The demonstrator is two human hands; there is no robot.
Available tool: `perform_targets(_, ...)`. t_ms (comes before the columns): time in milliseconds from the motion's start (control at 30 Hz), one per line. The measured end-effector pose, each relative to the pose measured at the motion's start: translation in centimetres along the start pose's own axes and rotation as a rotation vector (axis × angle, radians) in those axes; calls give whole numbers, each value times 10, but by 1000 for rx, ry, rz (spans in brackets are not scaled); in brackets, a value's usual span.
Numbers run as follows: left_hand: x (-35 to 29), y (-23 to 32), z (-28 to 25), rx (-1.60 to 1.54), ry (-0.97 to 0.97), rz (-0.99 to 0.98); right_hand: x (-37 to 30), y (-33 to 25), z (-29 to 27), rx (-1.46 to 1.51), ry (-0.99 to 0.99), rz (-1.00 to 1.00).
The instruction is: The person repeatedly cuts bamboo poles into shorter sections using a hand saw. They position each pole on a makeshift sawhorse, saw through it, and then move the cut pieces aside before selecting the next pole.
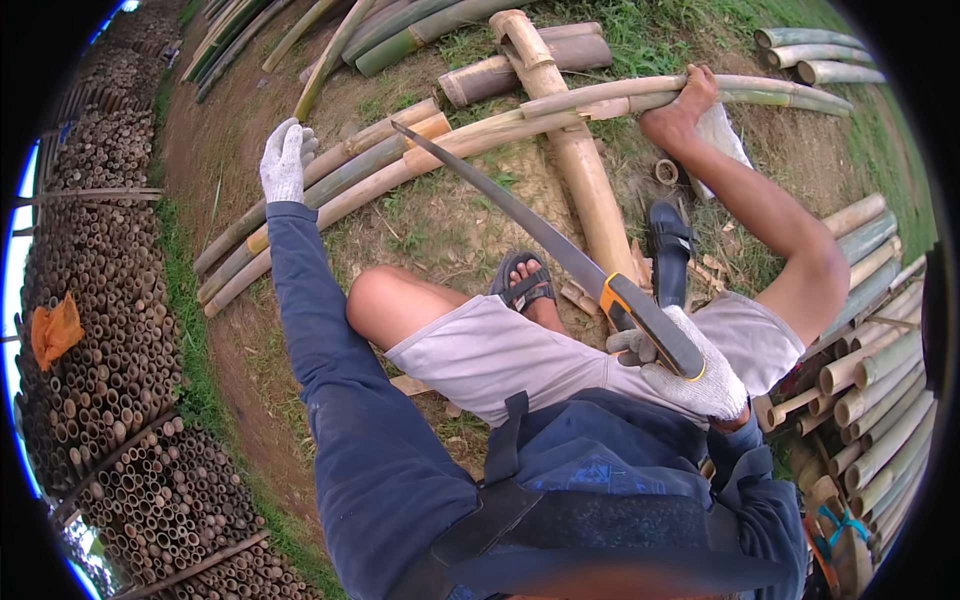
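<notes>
My left hand [286, 162], in a white knit glove, reaches far forward with its fingers stretched out and slightly apart. Its fingertips are at the near end of a slender bamboo pole [330, 62]; whether they touch it I cannot tell. In my gloved right hand [700, 372], over my lap, is a handsaw [535, 228] with an orange and black handle. The curved blade points up and left, its tip over several cut bamboo poles [345, 195] lying side by side. My bare right foot [693, 100] presses on the poles' right part, where they cross a thick bamboo support [580, 180].
Stacked bamboo [110, 330] lines the left side, with an orange cloth [56, 330] on it. More poles [880, 390] lie at the right and the far side. An empty black sandal [670, 255] and a short bamboo ring [666, 172] are beside the support.
</notes>
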State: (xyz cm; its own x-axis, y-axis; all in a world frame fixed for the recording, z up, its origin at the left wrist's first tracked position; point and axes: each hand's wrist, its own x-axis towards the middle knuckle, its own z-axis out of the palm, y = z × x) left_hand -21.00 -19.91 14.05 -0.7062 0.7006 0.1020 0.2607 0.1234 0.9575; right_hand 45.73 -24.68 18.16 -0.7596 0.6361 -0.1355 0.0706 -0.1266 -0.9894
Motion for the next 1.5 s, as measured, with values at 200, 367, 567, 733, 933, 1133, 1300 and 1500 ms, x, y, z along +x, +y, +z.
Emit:
perform_targets(200, 28, 21, 124, 602, -597, 150, 105, 36, 39, -307, 247, -185)
perform_targets(367, -26, 1, 238, 954, -865, 342, 172, 74, 58, -232, 419, -140)
perform_targets(567, -47, -26, 277, 1167, -854, 344, 156, 97, 49, -219, 460, -65)
perform_targets(733, -37, -28, 278, 1228, -859, 370, 122, 82, 64, -358, 499, -114)
perform_targets(933, -42, -31, 281, 1223, -817, 331, 175, 78, 60, -134, 525, 23)
perform_targets(1133, -44, -28, 280, 1217, -807, 362, 223, 93, 51, -241, 612, -112)
perform_targets(1300, -33, -32, 284, 1239, -875, 339, 113, 102, 60, -364, 641, -57)
perform_targets(1500, -34, -40, 283, 1229, -825, 333, 149, 96, 61, -360, 670, -126)
